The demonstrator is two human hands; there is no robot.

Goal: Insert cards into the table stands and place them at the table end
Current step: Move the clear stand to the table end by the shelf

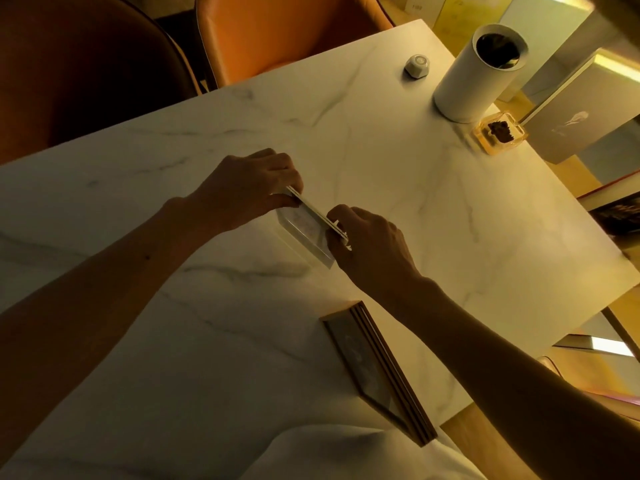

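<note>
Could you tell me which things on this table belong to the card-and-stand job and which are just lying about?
Job: clear stand gripped at its top edge by left hand and right hand; framed stand lying near the table edge.
Lying about: white cylinder, small white puck, clear block, orange chair.

Single head-worn view, looking steeply down, close over the dim marble table, seemingly tilted.

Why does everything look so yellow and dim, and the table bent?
Head view: warm, low light tints the marble table yellow; both forearms are in shadow; the left hand and right hand darken the clear stand; the wide lens bows the table's edges; the top right corner is blurred.
</note>
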